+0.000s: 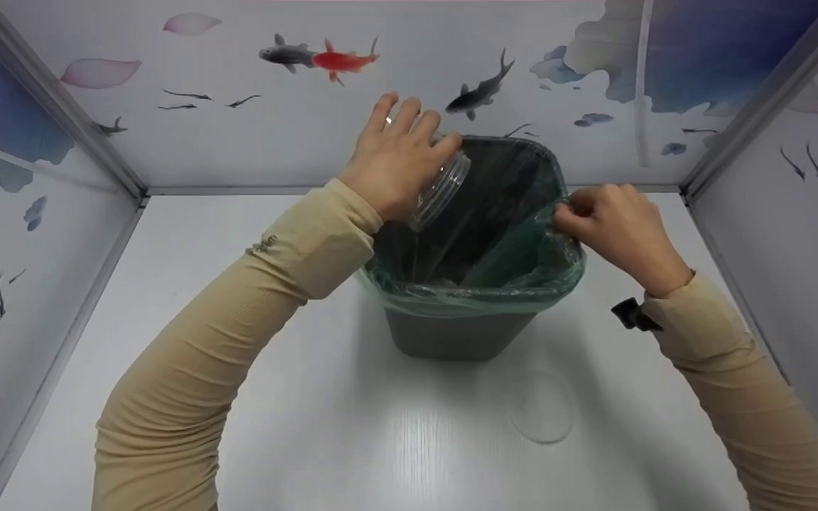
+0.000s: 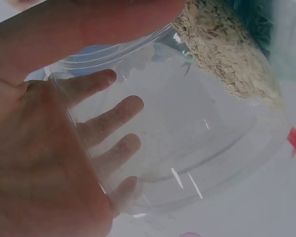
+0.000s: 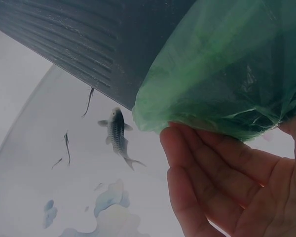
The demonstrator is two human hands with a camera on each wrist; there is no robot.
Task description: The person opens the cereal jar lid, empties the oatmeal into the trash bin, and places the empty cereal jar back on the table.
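Note:
A clear, wide-mouthed jar (image 1: 444,188) is tipped on its side, its mouth towards the inside of a grey trash bin (image 1: 459,337). My left hand (image 1: 396,162) grips the jar, fingers spread round its wall. Pale dry flakes (image 2: 227,54), much like wood shavings or oats, lie along one side within the jar in the left wrist view. A thin green bag (image 1: 522,252) lines the bin and folds over its rim. At the bin's right side, my right hand (image 1: 622,231) pinches the bag's edge between thumb and fingers.
A transparent round lid (image 1: 542,410) lies on the white table (image 1: 295,433) in front of the bin, to the right. Panels printed with fish and petals (image 1: 189,142) enclose the table at the back and both sides.

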